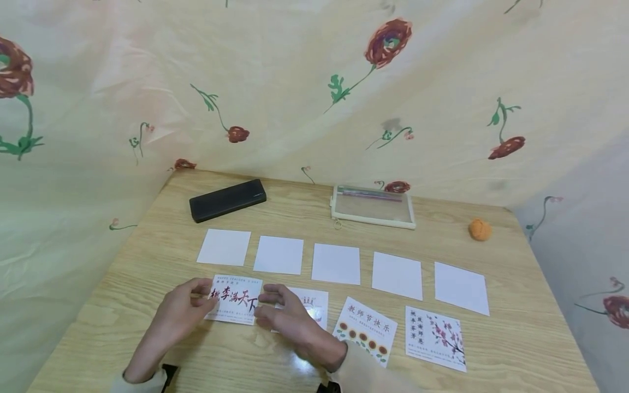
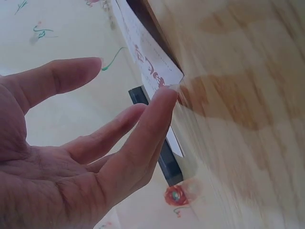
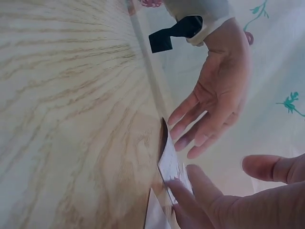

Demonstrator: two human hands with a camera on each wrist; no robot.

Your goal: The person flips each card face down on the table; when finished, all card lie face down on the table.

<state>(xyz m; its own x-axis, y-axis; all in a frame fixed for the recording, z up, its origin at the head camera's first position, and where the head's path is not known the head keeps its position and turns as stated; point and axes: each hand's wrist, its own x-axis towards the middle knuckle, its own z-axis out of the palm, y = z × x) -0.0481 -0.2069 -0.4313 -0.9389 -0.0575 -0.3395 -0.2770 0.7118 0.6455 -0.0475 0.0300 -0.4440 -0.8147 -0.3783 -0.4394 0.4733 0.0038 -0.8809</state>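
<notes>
A white card with red and black calligraphy [image 1: 235,299] lies on the wooden table at the left of the front row, between the two hands. The left hand [image 1: 181,312] is at its left edge, fingers loosely bent and thumb apart; in the left wrist view a fingertip [image 2: 164,98] appears to meet the card's edge. At the card's right edge is the right hand [image 1: 292,316], its thumb held away from the fingers in the right wrist view. The right hand partly covers a second printed card [image 1: 314,300].
A sunflower card [image 1: 366,330] and a blossom card [image 1: 434,338] lie further right. Behind runs a row of several blank white cards [image 1: 278,255]. A black case [image 1: 228,200], a clear zip pouch [image 1: 373,207] and an orange lump [image 1: 479,230] sit near the flowered curtain [image 1: 285,109].
</notes>
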